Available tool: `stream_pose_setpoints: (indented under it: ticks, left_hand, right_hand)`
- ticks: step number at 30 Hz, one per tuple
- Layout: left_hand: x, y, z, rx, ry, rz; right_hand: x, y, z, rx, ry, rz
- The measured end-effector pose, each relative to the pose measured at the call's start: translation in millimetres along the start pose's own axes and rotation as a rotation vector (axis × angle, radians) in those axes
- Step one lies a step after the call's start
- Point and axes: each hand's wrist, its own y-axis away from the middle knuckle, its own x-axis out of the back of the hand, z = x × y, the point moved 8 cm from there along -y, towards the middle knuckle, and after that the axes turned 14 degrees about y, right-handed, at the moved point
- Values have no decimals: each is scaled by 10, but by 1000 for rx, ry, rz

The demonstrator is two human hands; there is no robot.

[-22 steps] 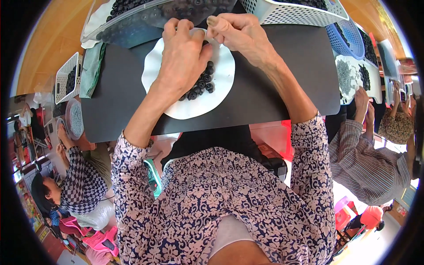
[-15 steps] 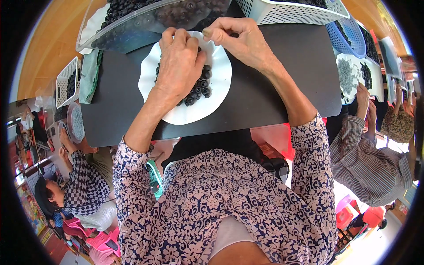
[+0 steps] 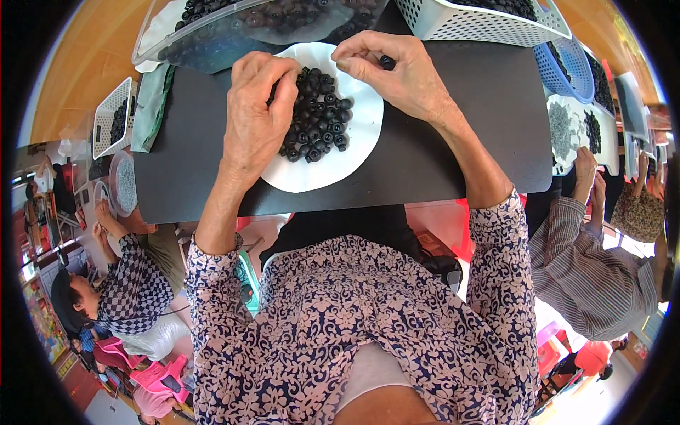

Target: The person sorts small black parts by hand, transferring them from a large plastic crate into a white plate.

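While both hands work over a white plate (image 3: 354, 152), the head view looks straight down on a dark bench (image 3: 453, 142). A heap of small round dark berries (image 3: 317, 117) lies on the far half of the plate; the near half is bare white.

The left hand (image 3: 256, 117) rests palm down on the plate's left side, covering part of the heap. Its fingers (image 3: 280, 88) are curled together and touch the berries; whether they pinch one cannot be told.

The right hand (image 3: 397, 74) hovers over the plate's far right rim. Its thumb and forefinger are clamped on a single dark berry (image 3: 387, 62), held just above the rim and apart from the heap. This berry looks round, so no long axis or pointing direction can be made out.

As a judgement, the picking-over is partway along: many berries are still heaped on the plate, and only one is in the fingers.

Beyond the plate, a clear tub (image 3: 234, 32) holds more dark berries, and a white slotted basket (image 3: 489, 18) stands to its right. A blue basket (image 3: 567, 67) sits further right.

Other people sit at both sides; one in a striped sleeve (image 3: 567, 234) reaches toward another tray.
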Motion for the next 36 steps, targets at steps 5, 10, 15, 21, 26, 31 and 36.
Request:
stream_pose_setpoints:
  ticks: [5, 10, 15, 21, 26, 31, 36]
  left_hand:
    - [1, 41, -45, 83, -51, -123]
    - [-168, 53, 71, 21, -243, -186]
    - [-271, -1, 61, 50, -355, -229]
    - [-318, 81, 61, 65, -351, -224]
    - [-174, 34, 21, 111, -72, -110]
    - [-210, 168, -276, 678, 951, 0]
    - [-373, 207, -222, 735, 1282, -54]
  right_hand:
    - [8, 16, 18, 39, 76, 30]
    - [-34, 21, -53, 90, 102, 11]
    - [-54, 31, -71, 109, 83, 31]
    - [-40, 29, -135, 113, 72, 32]
    - [-32, 37, -209, 152, 77, 50]
    - [27, 62, -339, 169, 14, 71]
    - [-24, 68, -387, 231, 3, 103]
